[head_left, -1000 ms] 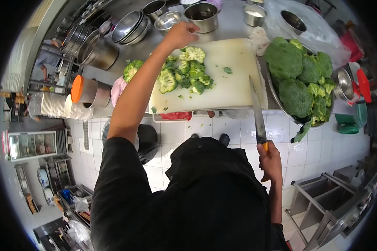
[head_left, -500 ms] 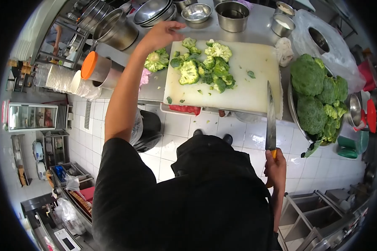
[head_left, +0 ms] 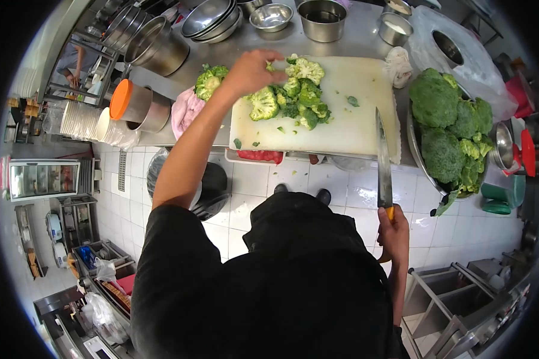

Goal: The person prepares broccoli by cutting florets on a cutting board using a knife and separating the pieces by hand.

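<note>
My left hand is over the upper left part of the white cutting board, fingers apart, right beside the cut broccoli pieces. Whether its fingertips touch the broccoli cannot be told. In my right hand is the yellow handle of a long knife, whose blade points away from me, its tip over the board's right side. Another broccoli piece lies on the steel counter left of the board. Large broccoli heads fill a metal bowl at the right.
Metal bowls and a pot stand behind the board. A pink cloth and an orange-lidded container are at the left. A white cloth lies by the board's far right corner. Another person's arm shows far left.
My left hand has moved from beyond the board's far left corner down towards the broccoli pieces. The right hand still holds the knife. The camera view has shifted.
</note>
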A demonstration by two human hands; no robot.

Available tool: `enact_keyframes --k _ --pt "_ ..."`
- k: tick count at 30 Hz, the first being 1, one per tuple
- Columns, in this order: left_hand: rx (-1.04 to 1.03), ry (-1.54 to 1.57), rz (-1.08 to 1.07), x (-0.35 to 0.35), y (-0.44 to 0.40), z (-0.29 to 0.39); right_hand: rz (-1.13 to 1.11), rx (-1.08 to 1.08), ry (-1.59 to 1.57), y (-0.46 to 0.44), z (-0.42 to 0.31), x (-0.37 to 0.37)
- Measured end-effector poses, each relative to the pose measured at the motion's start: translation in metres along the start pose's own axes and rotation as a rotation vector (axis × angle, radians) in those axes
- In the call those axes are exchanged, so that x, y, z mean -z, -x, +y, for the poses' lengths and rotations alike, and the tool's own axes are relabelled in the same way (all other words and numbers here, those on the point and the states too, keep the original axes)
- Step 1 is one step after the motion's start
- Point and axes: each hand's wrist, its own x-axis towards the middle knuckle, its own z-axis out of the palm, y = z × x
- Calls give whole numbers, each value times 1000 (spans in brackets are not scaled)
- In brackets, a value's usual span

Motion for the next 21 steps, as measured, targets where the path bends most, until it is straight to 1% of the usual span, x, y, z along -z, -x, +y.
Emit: enact_keyframes --k 3,4,7,8,11,13,15,17,21 --pt "-87 -37 -61 -26 10 -2 18 -9 -24 4 6 -3" --pt "-162 33 -120 -36 10 0 19 -12 -35 5 6 -3" --pt "-459 -223 -188 -63 15 22 -4 -8 -59 3 14 -3" --pt "-438 -302 -268 -73 15 24 -12 -13 -53 2 14 -3" --pt "-424 -356 -289 -74 20 35 -16 6 -26 2 12 -1" --pt "-548 -500 -210 -82 27 32 -6 29 3 7 9 0" --pt "-635 -544 -153 -95 27 26 -7 19 -37 4 14 0" --pt "-696 -489 -130 -108 13 22 -9 17 -48 2 16 -1" --pt "-556 -305 -200 -114 -5 51 -2 22 -43 -1 16 -1"
